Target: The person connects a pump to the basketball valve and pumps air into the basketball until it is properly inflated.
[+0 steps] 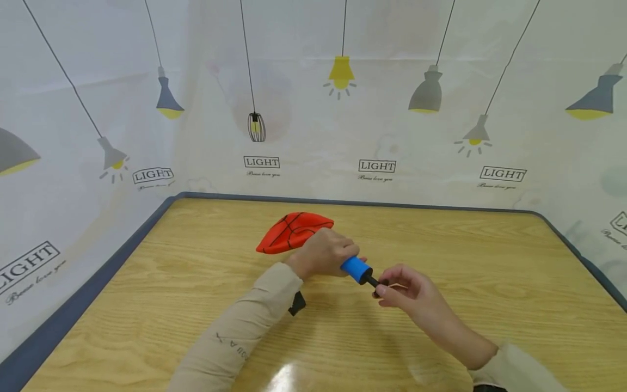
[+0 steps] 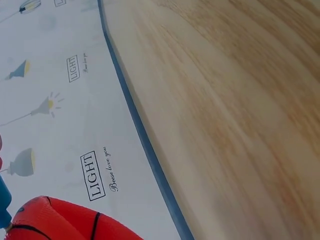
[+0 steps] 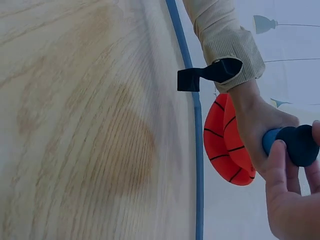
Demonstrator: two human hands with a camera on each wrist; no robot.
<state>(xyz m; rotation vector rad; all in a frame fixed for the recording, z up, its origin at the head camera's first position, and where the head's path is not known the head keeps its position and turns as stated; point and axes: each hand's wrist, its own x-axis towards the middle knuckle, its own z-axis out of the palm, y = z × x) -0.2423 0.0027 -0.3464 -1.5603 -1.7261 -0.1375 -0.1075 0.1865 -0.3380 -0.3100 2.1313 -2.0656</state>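
Note:
A small hand pump with a blue barrel (image 1: 356,269) is held in my left hand (image 1: 325,251), fingers wrapped round it. At its near end, my right hand (image 1: 416,294) pinches the black pump handle (image 3: 300,145) between thumb and fingers. Part of the black rod shows between barrel and handle. Beyond my left hand is a limp, partly flat red ball (image 1: 293,233) with black basketball lines. In the left wrist view, the pump's blue tip (image 2: 4,202) meets the red ball (image 2: 65,220) at a thin needle. My left fingers hide most of the barrel.
A wooden table (image 1: 196,294) with a dark blue edge (image 1: 343,202) lies beneath the hands. Around it stands a white backdrop (image 1: 303,98) printed with lamps and the word LIGHT. A black wrist mount (image 3: 212,72) sticks out from my left sleeve (image 3: 215,30).

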